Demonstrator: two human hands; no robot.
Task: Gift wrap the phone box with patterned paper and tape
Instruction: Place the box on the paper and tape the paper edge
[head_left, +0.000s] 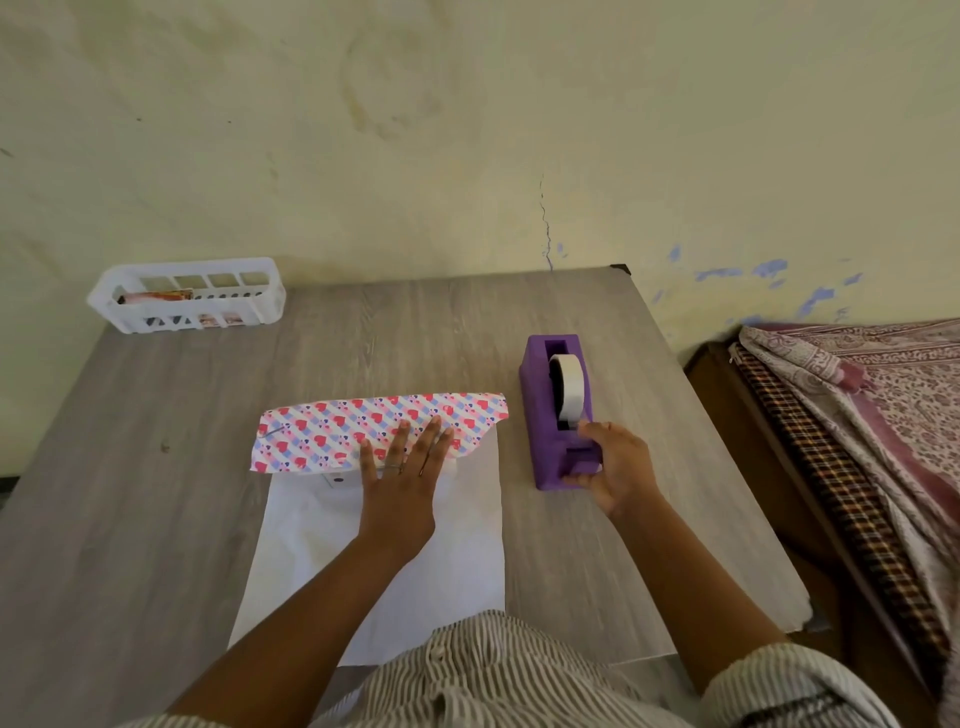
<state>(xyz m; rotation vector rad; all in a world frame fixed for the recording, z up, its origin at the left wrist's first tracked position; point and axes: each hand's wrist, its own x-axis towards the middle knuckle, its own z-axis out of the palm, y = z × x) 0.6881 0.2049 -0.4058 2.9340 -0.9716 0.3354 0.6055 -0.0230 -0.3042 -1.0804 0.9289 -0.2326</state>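
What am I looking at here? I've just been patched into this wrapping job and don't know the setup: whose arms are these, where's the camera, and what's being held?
There is no machine: these are a person's two bare arms, filmed by one wide-angle camera on their head, looking down at a grey wood-grain table. The left hand lies flat, fingers straight, pressing the folded-over flap of heart-patterned wrapping paper; the paper's white underside spreads toward the person. The box itself is mostly hidden underneath. The right hand grips the near end of a purple plastic tape dispenser holding a white tape roll. A white slotted plastic basket sits at the table's far left corner.
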